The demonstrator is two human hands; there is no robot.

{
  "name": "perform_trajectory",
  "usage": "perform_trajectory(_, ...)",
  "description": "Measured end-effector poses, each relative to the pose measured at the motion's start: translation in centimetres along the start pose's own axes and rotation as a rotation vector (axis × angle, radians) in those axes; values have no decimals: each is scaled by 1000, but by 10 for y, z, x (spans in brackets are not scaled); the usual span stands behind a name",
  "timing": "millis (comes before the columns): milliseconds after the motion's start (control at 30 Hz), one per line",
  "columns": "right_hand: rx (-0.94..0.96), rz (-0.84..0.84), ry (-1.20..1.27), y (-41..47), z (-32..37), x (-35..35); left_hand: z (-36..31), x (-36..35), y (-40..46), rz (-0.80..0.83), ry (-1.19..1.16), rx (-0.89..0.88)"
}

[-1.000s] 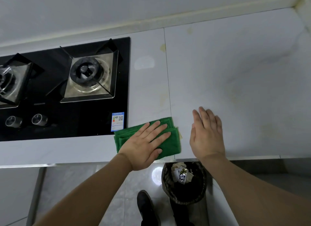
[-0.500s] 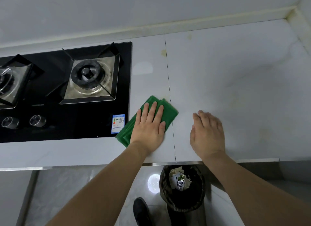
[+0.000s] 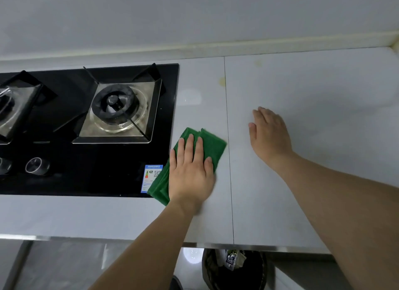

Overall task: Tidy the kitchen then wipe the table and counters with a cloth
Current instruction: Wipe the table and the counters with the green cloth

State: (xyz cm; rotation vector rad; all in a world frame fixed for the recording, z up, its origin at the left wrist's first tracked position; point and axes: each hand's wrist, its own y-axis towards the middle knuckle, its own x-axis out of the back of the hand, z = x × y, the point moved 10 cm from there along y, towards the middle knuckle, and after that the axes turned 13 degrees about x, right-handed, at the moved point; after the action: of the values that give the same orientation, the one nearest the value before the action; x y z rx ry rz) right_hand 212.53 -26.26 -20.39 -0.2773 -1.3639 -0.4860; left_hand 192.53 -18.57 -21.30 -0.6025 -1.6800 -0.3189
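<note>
A folded green cloth (image 3: 212,146) lies on the pale counter (image 3: 313,91), right beside the black gas hob, with its left corner over the hob's edge and sticker. My left hand (image 3: 190,171) presses flat on the cloth with straight fingers pointing away from me. To the right, my right hand (image 3: 269,136) rests flat on the bare counter, fingers together, apart from the cloth. A yellowish stain (image 3: 222,80) marks the counter near the tile seam, beyond the cloth.
The black glass hob (image 3: 64,177) with two burners and knobs fills the left. A wall rises behind the counter. Below the counter's front edge stands a dark bin (image 3: 254,274) holding rubbish, on a tiled floor.
My left hand has pushed the cloth away from me and leftward, up against the hob's edge. My right hand has slid further from the front edge too.
</note>
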Motion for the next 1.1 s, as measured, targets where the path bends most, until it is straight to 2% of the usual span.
perform_trajectory(167, -32, 33, 3, 1, -2, -6, -2, 0, 3, 27, 23, -19)
perform_trajectory(233, -53, 52, 1, 0, -5, -6, -11, 1, 2, 50, 75, -136)
perform_trajectory(333, -83, 74, 0, 1, -7, -5, -27, -4, 0, 91, 151, -409)
perform_trajectory(400, -90, 87, 4, 3, -8, -7, -29, -8, 1, 106, 164, -471)
perform_trajectory(567, -95, 104, 1, 3, -9, -9, -27, -3, 6, 64, 99, -376)
perform_trajectory(767, -96, 97, -15, 5, -8, -8, -10, 6, 44, -32, -27, 118)
perform_trajectory(867, -105, 104, -16, 5, -11, -10, -14, 2, 52, 2, -22, 158)
perform_trajectory(967, -100, 114, -22, 5, -9, -8, -24, 3, 54, 47, 25, 18)
perform_trajectory(1100, -98, 117, -9, 6, -9, -7, -44, -1, 60, 99, 185, -360)
